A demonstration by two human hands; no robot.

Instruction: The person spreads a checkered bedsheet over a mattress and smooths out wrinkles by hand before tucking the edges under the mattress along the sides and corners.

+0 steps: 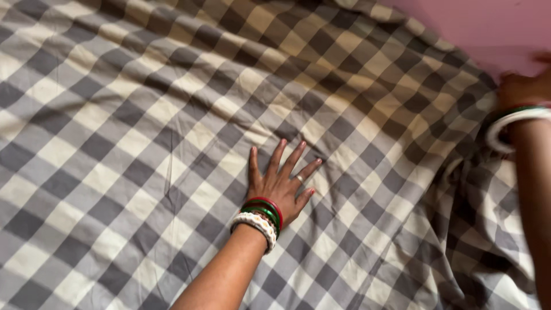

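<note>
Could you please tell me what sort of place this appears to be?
Probably a bedroom at home: a grey and cream checked bedsheet covers the whole surface, the left hand lies flat on it, the right hand is at its far edge, and a pink wall stands behind.

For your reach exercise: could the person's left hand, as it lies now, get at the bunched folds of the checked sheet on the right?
Probably yes. The left hand lies flat on the checked sheet, and nothing lies between it and the bunched folds.
</note>
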